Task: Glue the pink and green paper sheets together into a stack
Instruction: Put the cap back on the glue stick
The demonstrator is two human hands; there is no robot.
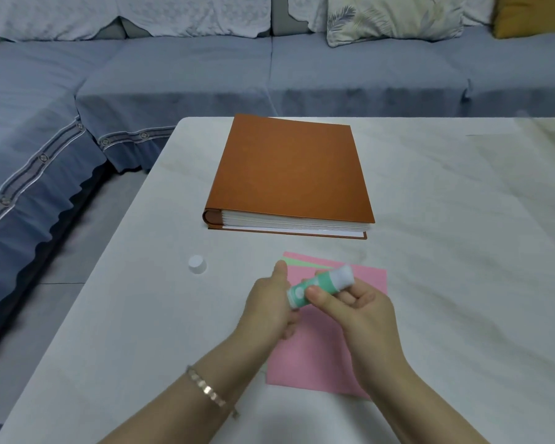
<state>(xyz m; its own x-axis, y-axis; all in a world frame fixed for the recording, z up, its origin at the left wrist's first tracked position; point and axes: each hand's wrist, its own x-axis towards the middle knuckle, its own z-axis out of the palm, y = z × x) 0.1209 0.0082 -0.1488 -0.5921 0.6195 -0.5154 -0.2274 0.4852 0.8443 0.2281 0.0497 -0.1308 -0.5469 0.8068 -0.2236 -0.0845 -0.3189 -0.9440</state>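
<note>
A pink paper sheet (314, 357) lies flat on the white table (125, 315) near me. A thin strip of a green sheet (297, 262) peeks out at its far edge, between pink layers. Above the paper both hands hold a green glue stick (314, 285), uncapped, with its white glue tip pointing up and right. My left hand (268, 304) grips the lower end of the tube. My right hand (350, 307) holds its middle between thumb and fingers. The stick's white cap (196, 264) stands alone on the table to the left of the paper.
A thick brown album (289, 174) lies closed on the table just beyond the paper. A blue-covered sofa (205, 75) wraps around the far and left sides, with cushions (394, 17) on its back. The table's left edge drops to a grey floor (87, 238).
</note>
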